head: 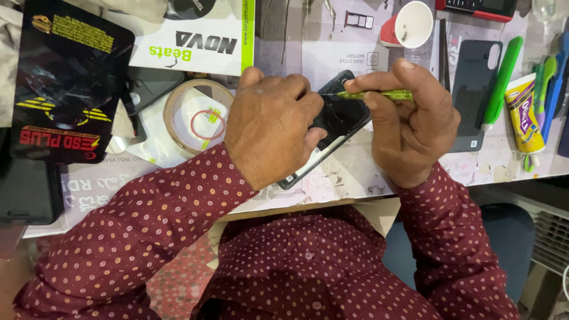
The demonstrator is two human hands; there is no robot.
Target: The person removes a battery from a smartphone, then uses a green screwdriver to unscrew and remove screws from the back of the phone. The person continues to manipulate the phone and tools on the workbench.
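Note:
My left hand point(269, 127) grips a black smartphone point(338, 118) that lies tilted on the white worktable point(355, 172), with its lower half hidden under the hand. My right hand point(409, 127) pinches a thin yellow-green tool point(379, 95) held nearly level, and the tool's metal tip touches the phone's upper edge next to my left fingertips. Both sleeves are maroon with small dots.
A roll of brown tape point(198, 115) sits left of my left hand. A black phone back cover point(477, 89), a green tool point(501, 83) and a yellow glue tube point(524, 115) lie at the right. A red-and-white cup point(409, 24), a white box point(195, 35) and a black pouch point(68, 77) stand farther back.

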